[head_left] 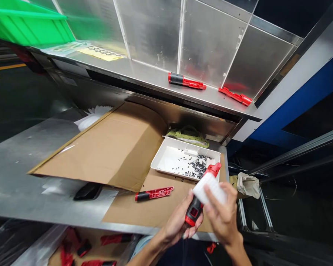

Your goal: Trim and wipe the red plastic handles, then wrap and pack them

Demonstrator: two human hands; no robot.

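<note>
My left hand is closed around the black and red end of a red tool handle held above the cardboard at the table's front edge. My right hand grips a white cylindrical piece that covers the handle's middle; the red tip sticks out beyond it. Another red and black handle half lies flat on the cardboard to the left of my hands. A white tray with several small black screws sits just behind my hands.
A large cardboard sheet lies folded over the metal table, with a black object under its edge. Two red handle parts rest on the metal shelf above. A green bin is top left. More red parts lie in a box below.
</note>
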